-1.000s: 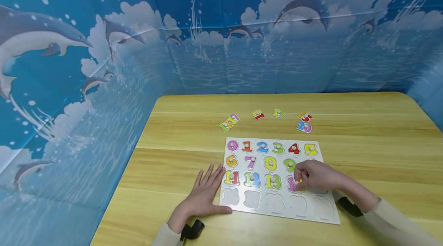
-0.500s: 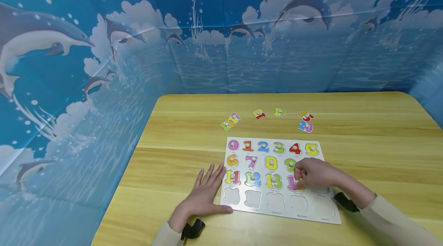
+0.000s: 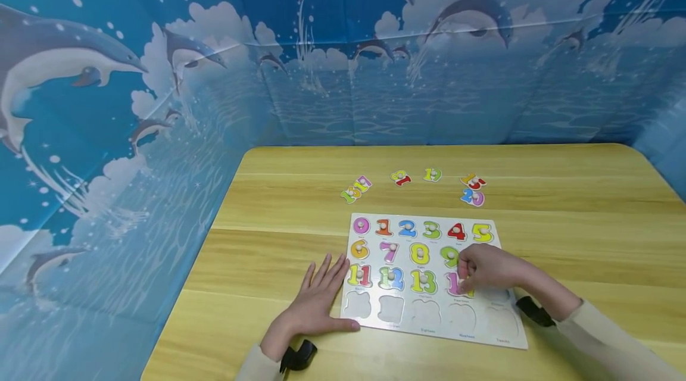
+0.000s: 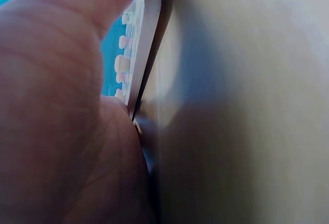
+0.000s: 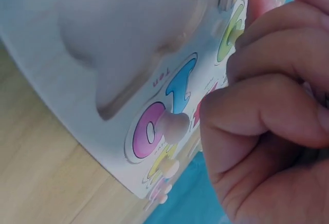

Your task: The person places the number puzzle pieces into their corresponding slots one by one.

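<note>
Against one side of the number board [image 3: 447,328], the left hand [image 3: 313,306] rests, fingers spread, gripping nothing, seemingly to steady it. At the board's third row, the right hand [image 3: 490,269] pinches the fourteen piece [image 3: 452,283] between curled fingers, likely for careful seating. Loose number pieces [image 3: 400,177] lie beyond the board.

This seems to be a small corner indoors, closed off with cloth, but I cannot tell if it belongs to a home, a school or a lab. A blue printed cloth [image 3: 321,101], with dolphins [image 3: 474,18], white clouds and sea water, rises behind the counter [image 3: 579,220] and along its two sides, and hides the room beyond. The fold lines in it show that it is fabric. The counter has a light wood-grain top with rounded far corners, and a number peg puzzle board [image 3: 435,260] lies on it.
</note>
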`<state>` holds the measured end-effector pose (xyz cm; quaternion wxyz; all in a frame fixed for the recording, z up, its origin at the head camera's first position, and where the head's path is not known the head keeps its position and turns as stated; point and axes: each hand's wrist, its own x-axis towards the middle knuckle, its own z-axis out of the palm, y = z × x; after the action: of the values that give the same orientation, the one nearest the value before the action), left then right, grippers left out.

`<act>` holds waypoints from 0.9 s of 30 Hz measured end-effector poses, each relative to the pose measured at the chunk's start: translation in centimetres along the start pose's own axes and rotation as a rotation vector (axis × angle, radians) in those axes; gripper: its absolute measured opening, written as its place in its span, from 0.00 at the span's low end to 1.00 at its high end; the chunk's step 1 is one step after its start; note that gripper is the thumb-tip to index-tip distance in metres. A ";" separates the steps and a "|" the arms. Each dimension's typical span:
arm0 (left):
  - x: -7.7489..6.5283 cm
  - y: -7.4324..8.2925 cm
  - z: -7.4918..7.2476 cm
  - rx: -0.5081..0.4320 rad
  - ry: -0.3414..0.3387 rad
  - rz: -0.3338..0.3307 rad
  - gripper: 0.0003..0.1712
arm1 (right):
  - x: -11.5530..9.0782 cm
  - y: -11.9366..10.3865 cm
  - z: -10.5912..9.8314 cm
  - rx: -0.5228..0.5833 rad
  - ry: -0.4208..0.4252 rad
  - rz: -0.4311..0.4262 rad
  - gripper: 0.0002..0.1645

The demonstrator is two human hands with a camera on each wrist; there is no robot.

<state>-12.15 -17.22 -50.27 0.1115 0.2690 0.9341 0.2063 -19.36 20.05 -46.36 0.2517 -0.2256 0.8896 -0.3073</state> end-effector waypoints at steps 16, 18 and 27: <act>0.0 -0.1 0.1 0.030 0.003 -0.005 0.66 | 0.5 0.4 0.4 0.011 0.000 0.012 0.17; 0.0 -0.1 0.1 0.036 -0.003 -0.012 0.66 | 0.5 0.4 0.4 0.011 0.001 0.025 0.17; 0.1 -0.2 0.2 0.018 0.007 0.001 0.65 | 0.1 0.1 0.4 -0.015 0.027 0.072 0.17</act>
<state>-12.23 -17.22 -50.54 0.1055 0.2696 0.9362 0.1990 -19.26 19.87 -46.78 0.2490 -0.1912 0.9026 -0.2945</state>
